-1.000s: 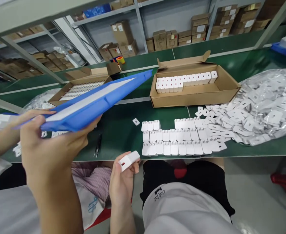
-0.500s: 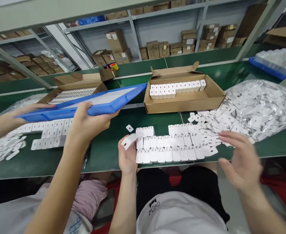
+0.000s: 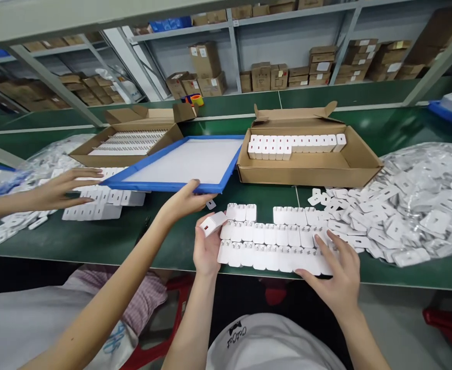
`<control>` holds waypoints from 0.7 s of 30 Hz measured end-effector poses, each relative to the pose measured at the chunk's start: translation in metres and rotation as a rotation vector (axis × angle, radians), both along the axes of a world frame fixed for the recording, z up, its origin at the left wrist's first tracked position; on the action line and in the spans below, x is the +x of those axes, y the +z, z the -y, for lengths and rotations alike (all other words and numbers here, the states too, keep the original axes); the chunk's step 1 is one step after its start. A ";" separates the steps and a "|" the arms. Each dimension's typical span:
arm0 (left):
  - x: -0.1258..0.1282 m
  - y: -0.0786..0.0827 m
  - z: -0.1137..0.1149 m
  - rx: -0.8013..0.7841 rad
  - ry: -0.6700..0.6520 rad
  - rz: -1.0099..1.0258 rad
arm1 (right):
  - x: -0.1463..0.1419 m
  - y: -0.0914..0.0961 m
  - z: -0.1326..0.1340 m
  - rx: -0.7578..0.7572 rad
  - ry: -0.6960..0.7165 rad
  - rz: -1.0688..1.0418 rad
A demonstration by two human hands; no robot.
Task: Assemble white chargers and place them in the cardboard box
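My left hand (image 3: 206, 247) holds a white charger plug (image 3: 213, 223) at the left end of the rows of white chargers (image 3: 272, 241) lying on the green table (image 3: 164, 236). My right hand (image 3: 336, 275) rests with spread fingers on the right end of the front row. A co-worker on my left holds a blue tray (image 3: 180, 165), one hand (image 3: 183, 201) on its near edge, the other hand (image 3: 66, 187) at its left corner. The tray lies nearly flat, partly over that person's chargers.
An open cardboard box (image 3: 311, 167) with a row of chargers stands behind my rows. A heap of bagged chargers (image 3: 407, 200) fills the right side. A second box (image 3: 129, 144) sits at the back left. Shelves of cartons stand behind the table.
The co-worker lowered the blue tray from a tilt to almost flat on the table. My left hand rose to the rows with the charger. My right hand came in and landed on the front row.
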State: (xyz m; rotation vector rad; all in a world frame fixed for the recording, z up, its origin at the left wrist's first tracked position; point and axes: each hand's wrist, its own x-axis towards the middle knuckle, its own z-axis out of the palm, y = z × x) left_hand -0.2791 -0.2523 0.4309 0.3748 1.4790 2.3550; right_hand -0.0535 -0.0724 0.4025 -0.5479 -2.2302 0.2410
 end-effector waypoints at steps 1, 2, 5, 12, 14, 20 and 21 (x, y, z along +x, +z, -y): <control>0.001 0.000 -0.003 0.002 0.005 0.009 | 0.001 -0.001 -0.003 0.011 0.000 -0.001; 0.002 0.000 -0.006 0.003 0.009 0.018 | 0.003 -0.002 -0.007 0.022 -0.001 0.000; 0.005 0.001 -0.016 0.012 0.014 0.035 | 0.007 -0.004 -0.018 0.051 -0.015 -0.001; 0.006 0.000 -0.037 0.021 -0.001 0.019 | 0.013 -0.010 -0.035 0.138 -0.015 -0.018; 0.007 0.000 -0.038 0.014 0.002 0.010 | 0.013 -0.012 -0.037 0.167 -0.015 -0.023; 0.013 0.001 -0.020 0.068 -0.010 0.018 | 0.011 -0.010 -0.032 0.128 -0.037 -0.030; 0.013 0.000 -0.016 0.086 -0.010 0.021 | 0.011 -0.009 -0.031 0.120 -0.040 -0.030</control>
